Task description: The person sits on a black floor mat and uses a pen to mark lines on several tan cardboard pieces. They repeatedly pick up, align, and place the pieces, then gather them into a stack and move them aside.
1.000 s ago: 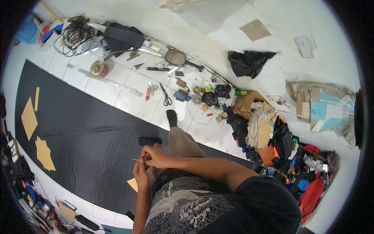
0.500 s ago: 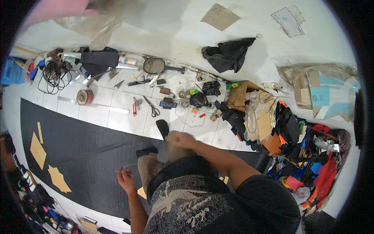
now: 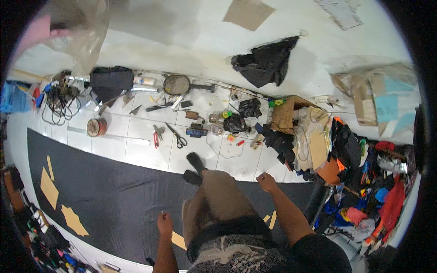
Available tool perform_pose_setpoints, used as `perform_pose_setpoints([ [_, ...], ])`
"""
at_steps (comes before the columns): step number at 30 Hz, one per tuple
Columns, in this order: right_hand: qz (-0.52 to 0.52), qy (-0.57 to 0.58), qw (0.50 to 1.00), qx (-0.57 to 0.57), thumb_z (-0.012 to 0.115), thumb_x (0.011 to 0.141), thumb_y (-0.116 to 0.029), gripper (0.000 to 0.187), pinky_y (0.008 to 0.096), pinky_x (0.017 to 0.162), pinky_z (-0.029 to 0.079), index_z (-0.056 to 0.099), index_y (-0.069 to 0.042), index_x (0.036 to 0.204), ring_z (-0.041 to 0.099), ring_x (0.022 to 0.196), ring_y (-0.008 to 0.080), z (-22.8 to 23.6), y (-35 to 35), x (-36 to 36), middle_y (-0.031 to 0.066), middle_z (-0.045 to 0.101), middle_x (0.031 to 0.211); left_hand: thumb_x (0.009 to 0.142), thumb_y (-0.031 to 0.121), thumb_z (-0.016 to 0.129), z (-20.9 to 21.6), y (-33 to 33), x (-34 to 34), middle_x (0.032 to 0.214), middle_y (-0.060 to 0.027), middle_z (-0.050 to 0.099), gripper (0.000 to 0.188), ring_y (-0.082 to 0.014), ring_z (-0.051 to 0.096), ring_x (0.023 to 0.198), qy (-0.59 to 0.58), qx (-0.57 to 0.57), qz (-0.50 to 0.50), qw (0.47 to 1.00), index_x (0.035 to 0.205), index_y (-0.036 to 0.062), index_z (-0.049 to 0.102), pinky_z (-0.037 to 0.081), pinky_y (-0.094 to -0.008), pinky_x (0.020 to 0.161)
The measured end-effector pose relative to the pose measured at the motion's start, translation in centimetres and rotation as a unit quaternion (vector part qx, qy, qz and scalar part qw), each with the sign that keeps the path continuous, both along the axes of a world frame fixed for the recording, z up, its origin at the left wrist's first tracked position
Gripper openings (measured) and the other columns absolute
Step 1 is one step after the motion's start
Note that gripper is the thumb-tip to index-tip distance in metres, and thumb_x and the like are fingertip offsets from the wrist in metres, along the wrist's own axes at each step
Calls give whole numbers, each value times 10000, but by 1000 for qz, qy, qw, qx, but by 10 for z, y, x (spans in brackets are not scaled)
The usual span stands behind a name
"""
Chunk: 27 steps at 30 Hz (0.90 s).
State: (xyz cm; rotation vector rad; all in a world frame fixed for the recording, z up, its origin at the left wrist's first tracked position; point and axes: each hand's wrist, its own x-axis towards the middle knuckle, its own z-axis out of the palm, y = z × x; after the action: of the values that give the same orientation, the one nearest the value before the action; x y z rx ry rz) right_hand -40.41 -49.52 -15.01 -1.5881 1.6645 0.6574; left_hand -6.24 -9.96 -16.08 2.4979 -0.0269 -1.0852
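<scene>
My left hand (image 3: 165, 224) hangs above the black sheet (image 3: 127, 191) spread on the floor, its fingers closed on a thin pale stick (image 3: 162, 212), of which only the tip shows. To the right of my legs, my right hand (image 3: 267, 182) hovers over the sheet's far edge, fingers curled in and nothing visible in them. Tan flat pieces lie on the sheet: a four-sided one (image 3: 49, 188), a narrow strip (image 3: 50, 168) and a jagged-edged one (image 3: 73, 220) at the left. Another tan piece (image 3: 179, 240) shows partly beside my left thigh.
Black-handled scissors (image 3: 177, 136) and a red-handled tool (image 3: 157, 138) lie on white tiles beyond the sheet. A long metal ruler (image 3: 123, 138) lies near a round spool (image 3: 96, 127). Piled scraps (image 3: 314, 136) and a bin of coloured material (image 3: 359, 214) are at the right.
My right hand has moved off my knee and out to the right. My left hand has shifted right and lower. My legs have straightened, and the view has shifted slightly.
</scene>
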Motion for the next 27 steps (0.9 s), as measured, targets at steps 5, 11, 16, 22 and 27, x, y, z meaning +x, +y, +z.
perform_pose_setpoints([
  [5, 12, -56, 996, -76, 642, 851, -314, 319, 342, 629, 511, 647, -3, 924, 642, 634, 219, -112, -28, -52, 122, 677, 780, 843, 270, 591, -22, -17, -86, 1020, -233, 637, 350, -405, 612, 967, 116, 108, -10, 987, 1065, 0, 602, 476, -468, 813],
  [11, 154, -83, 967, -187, 630, 839, -261, 291, 414, 666, 494, 636, 26, 888, 656, 729, 314, -327, -178, -49, 196, 660, 794, 781, 243, 655, -86, -18, -183, 1013, -218, 591, 431, -396, 583, 936, 29, 126, -21, 991, 1107, -12, 533, 466, -456, 835],
  [16, 250, -56, 945, -205, 580, 897, -239, 254, 440, 722, 482, 605, 0, 978, 643, 846, 343, -449, -296, 51, 166, 659, 837, 820, 226, 621, -96, -78, -158, 896, -193, 559, 308, -361, 548, 857, 18, 194, 92, 977, 998, -3, 515, 441, -429, 774],
  [22, 483, -207, 800, -289, 569, 834, -128, 305, 463, 904, 434, 588, 2, 1108, 563, 1045, 375, -575, -388, 61, 200, 601, 1106, 756, 181, 665, -98, -57, -197, 806, -158, 506, 285, -329, 495, 739, -9, 190, 119, 975, 915, 16, 495, 401, -421, 670],
  [27, 379, -170, 881, -228, 569, 862, -182, 314, 454, 887, 439, 583, 24, 1100, 571, 1021, 366, -582, -408, 30, 198, 609, 1091, 699, 98, 694, -77, -103, -172, 693, -112, 432, 254, -287, 431, 622, 5, 194, 67, 979, 799, 41, 467, 330, -398, 560],
])
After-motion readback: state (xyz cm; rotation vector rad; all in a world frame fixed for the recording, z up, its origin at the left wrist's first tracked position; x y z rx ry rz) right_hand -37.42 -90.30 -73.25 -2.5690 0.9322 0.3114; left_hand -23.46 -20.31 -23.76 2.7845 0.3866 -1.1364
